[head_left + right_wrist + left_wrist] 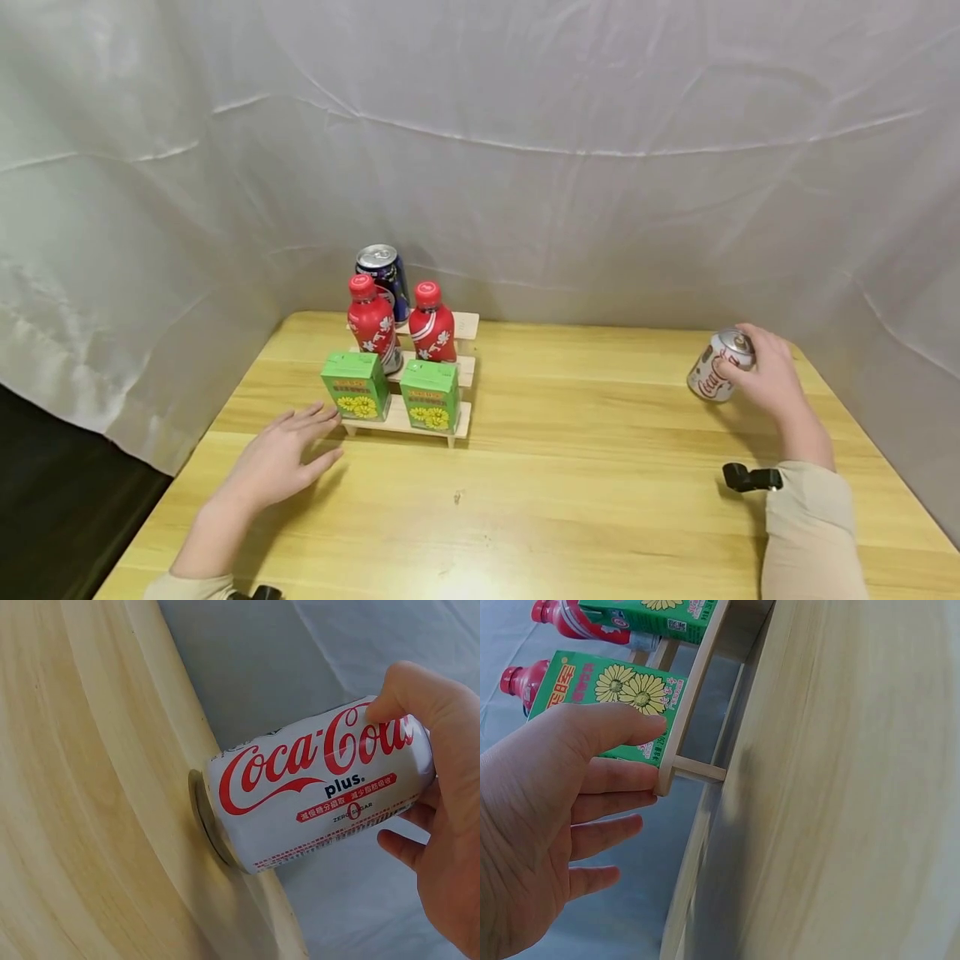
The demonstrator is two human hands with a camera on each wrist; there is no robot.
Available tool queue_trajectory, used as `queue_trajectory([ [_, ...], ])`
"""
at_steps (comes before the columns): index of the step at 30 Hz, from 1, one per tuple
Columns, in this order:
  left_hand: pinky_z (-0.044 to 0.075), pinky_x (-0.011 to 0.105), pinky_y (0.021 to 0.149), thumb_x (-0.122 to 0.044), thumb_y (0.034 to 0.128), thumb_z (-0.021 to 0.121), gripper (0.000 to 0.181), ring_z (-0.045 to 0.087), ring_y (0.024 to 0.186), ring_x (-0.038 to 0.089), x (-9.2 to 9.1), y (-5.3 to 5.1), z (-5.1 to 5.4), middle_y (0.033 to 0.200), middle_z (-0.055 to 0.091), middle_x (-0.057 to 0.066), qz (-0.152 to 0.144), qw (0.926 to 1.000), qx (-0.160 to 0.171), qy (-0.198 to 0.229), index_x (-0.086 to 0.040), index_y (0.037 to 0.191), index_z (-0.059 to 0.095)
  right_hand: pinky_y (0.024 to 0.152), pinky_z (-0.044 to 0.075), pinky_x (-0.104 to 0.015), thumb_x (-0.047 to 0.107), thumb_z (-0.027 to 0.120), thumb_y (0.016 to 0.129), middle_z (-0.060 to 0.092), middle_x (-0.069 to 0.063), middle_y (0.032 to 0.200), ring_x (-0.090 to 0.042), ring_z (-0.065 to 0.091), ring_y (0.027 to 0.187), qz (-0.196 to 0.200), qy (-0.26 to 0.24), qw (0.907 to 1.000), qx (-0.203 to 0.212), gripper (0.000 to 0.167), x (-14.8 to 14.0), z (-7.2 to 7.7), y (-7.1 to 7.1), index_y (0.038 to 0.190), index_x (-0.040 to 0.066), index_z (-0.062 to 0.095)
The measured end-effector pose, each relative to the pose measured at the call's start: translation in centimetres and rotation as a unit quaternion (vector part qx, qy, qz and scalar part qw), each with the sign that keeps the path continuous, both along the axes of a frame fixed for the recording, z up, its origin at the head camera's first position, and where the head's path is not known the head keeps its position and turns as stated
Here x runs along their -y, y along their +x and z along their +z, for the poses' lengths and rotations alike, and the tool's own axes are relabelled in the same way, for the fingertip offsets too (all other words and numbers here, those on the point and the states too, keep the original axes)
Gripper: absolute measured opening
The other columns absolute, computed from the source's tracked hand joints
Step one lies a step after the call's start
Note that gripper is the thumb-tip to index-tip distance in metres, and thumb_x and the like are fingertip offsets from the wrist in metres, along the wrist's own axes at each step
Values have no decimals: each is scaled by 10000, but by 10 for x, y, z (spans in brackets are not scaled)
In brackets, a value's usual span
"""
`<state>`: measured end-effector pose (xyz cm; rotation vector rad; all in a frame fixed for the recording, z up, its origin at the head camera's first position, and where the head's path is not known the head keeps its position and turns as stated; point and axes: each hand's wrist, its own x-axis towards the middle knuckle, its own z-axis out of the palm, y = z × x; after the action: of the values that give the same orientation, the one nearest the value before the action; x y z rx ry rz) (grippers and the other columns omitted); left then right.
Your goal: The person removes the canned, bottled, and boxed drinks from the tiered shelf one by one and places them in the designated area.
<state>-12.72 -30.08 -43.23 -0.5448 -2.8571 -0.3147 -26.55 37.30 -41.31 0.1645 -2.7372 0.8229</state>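
At the table's right side, my right hand (772, 379) grips a white Coca-Cola plus can (712, 375) near its top, thumb on the front. In the right wrist view the bottom of the can (315, 787) is at or just above the tabletop; I cannot tell whether it touches. My left hand (277, 462) is beside a small stepped wooden rack (397, 418), fingers extended. In the left wrist view its fingertips reach the rack's front corner and the thumb lies before a green drink carton (622, 694); contact with the carton is unclear.
On the rack's bottom step stand the left green carton (356, 387) and a second green carton (431, 396). Behind them are two red bottles, the left bottle (371, 321) and the right bottle (432, 329). A dark blue can (397, 287) stands on the top step. Grey cloth (570, 225) hangs behind the wooden table (570, 467).
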Motion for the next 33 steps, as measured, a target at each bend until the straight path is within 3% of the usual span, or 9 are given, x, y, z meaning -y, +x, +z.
queue_trajectory([
  [9, 356, 611, 1114, -373, 877, 697, 485, 538, 1289, 376, -3, -4, 2, 1336, 623, 133, 28, 10000, 71, -33, -63, 1248, 657, 1078, 181, -756, 178, 657, 864, 294, -372, 1475, -568, 218, 1345, 140, 107, 9996, -213, 726, -4, 1, 2, 1461, -61, 320],
  [16, 358, 608, 1111, -374, 871, 700, 483, 546, 1281, 374, -2, -2, 2, 1324, 632, 132, -14, 10000, 3, -87, -59, 1236, 665, 1111, 137, -743, 280, 648, 905, 281, -311, 1531, -548, 212, 1385, 22, 190, 9989, -431, 736, 4, 7, 5, 1514, 53, 303],
  [25, 345, 597, 1120, -395, 858, 711, 505, 533, 1294, 372, -1, 1, 2, 1326, 632, 128, 78, 9999, 50, -139, -62, 1236, 667, 1087, 239, -715, 253, 668, 896, 393, -275, 1473, -497, 312, 1353, 287, 208, 9942, -1020, 668, 45, 30, 6, 1483, 102, 388],
  [29, 353, 594, 1116, -388, 853, 718, 502, 540, 1288, 371, -1, 1, 3, 1316, 639, 128, 50, 9999, -2, -127, -61, 1230, 671, 1073, 296, -679, 207, 701, 868, 464, -277, 1408, -491, 378, 1298, 688, 365, 9857, -1495, 646, 68, 35, 7, 1441, 63, 440],
  [33, 368, 601, 1101, -380, 845, 726, 494, 554, 1270, 376, -2, 1, 3, 1300, 649, 132, -4, 9999, -117, -120, -58, 1217, 679, 1039, 363, -630, 167, 747, 797, 540, -258, 1337, -458, 457, 1243, 1118, 547, 9673, -2210, 638, 92, 38, 7, 1373, 22, 514],
])
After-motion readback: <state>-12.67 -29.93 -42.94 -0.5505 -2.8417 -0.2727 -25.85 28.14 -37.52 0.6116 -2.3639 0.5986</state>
